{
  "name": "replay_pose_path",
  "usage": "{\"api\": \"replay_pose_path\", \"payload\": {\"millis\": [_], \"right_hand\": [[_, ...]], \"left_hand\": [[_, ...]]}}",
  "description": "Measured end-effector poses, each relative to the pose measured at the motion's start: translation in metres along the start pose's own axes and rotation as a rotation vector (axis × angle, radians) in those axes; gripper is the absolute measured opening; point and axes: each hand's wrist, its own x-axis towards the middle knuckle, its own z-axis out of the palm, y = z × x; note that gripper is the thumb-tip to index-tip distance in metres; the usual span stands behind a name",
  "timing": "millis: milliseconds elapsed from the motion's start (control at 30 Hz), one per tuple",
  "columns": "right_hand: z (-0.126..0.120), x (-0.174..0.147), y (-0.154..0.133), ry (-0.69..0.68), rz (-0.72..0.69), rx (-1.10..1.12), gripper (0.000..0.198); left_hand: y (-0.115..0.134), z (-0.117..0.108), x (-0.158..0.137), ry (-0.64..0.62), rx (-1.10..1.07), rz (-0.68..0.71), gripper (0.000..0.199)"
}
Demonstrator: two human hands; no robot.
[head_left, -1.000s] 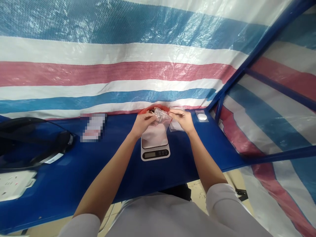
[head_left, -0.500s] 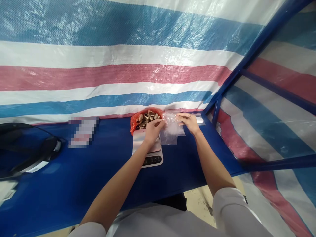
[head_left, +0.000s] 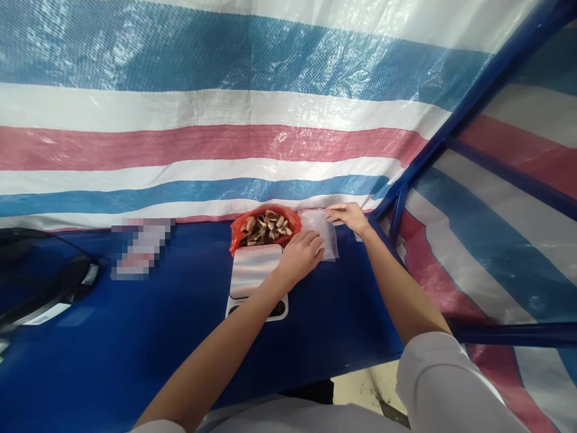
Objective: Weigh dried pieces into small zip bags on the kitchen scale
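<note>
Against the blue table lies a clear plastic bag (head_left: 331, 240), between my two hands. At its upper right edge, my right hand (head_left: 350, 218) pinches the plastic between thumb and fingers. My left hand (head_left: 303, 255) is lower, its fingers loosely bent and resting over the bag's left part; no grip shows. Left of the bag, a red plastic bag (head_left: 234, 236) stands with its mouth spread, full of brown and pale dried slices (head_left: 267, 228). In front of it is a kitchen scale (head_left: 255, 270) with a bare silver plate, its control panel partly behind my left forearm.
A black strapped item (head_left: 67, 282) lies at the table's left, beside a blurred-out packet (head_left: 143, 249). Striped plastic sheeting (head_left: 216, 144) rises behind the blue table (head_left: 180, 337). A blue metal frame (head_left: 406, 180) bounds the right side.
My left hand has released its pinch at the bag's top edge and moved down and right over the bag. The clear bag now lies flatter. My right hand stays at its upper edge.
</note>
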Motion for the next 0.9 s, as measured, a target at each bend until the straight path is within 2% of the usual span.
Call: {"api": "replay_pose_path", "payload": {"millis": [133, 233, 367, 467, 533, 600, 667, 733, 900], "right_hand": [[0.008, 0.007, 0.010, 0.007, -0.003, -0.035, 0.037], [0.014, 0.010, 0.017, 0.027, -0.020, -0.090, 0.031], [0.016, 0.009, 0.020, 0.045, -0.109, -0.261, 0.028], [0.013, -0.002, 0.015, 0.101, -0.256, -0.553, 0.027], [0.012, -0.015, 0.011, 0.195, -0.359, -0.762, 0.027], [0.016, -0.028, 0.008, 0.234, -0.455, -0.884, 0.030], [0.023, -0.037, 0.009, 0.153, -0.586, -0.924, 0.030], [0.032, -0.038, 0.014, 0.061, -0.659, -0.935, 0.030], [0.042, -0.020, 0.032, -0.143, -0.664, -1.016, 0.031]], "left_hand": [[0.007, 0.005, -0.001, -0.208, 0.160, 0.037, 0.026], [0.007, 0.009, -0.005, -0.294, 0.228, 0.033, 0.028], [0.004, 0.014, -0.009, -0.321, 0.273, 0.016, 0.023], [0.003, 0.017, -0.009, -0.320, 0.267, -0.013, 0.023], [0.003, 0.018, -0.008, -0.318, 0.255, -0.025, 0.021], [0.004, 0.018, -0.008, -0.310, 0.232, -0.033, 0.020], [0.004, 0.018, -0.008, -0.302, 0.205, -0.037, 0.019], [0.003, 0.018, -0.008, -0.310, 0.191, -0.039, 0.020], [0.001, 0.020, -0.010, -0.310, 0.133, -0.028, 0.021]]}}
